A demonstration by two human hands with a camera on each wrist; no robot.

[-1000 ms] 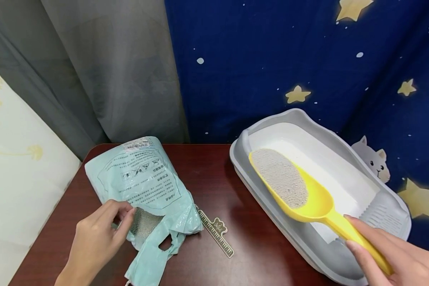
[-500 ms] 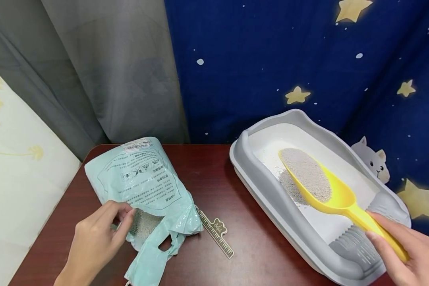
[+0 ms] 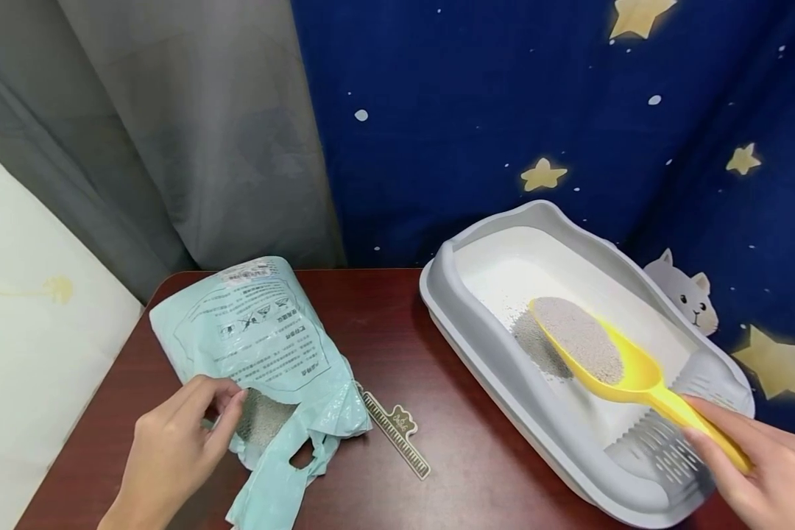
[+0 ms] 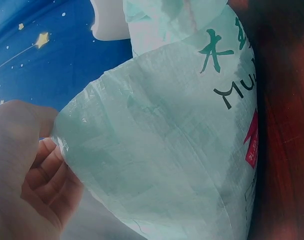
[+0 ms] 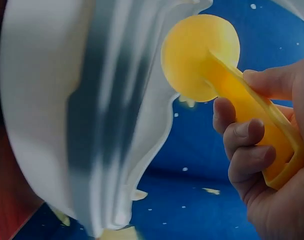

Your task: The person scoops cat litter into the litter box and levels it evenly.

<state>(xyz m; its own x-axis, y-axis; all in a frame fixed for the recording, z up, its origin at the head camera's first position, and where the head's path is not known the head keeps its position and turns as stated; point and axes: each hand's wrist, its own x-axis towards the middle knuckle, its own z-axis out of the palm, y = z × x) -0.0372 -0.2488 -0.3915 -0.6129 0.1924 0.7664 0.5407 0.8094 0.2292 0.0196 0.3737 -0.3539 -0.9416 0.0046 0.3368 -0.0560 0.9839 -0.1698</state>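
Left of the litter tray, your left hand pinches the mint litter bag by its torn edge — apparently holding its mouth open. Over the tray, the yellow scoop carries granules, pointing toward the far end, long axis roughly along the tray's length. At the tray's near end, your right hand wraps the handle closely — likely keeping the load level.

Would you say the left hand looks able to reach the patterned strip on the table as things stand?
Probably not directly: the left hand pinches the bag, whose opened end lies between it and the strip.
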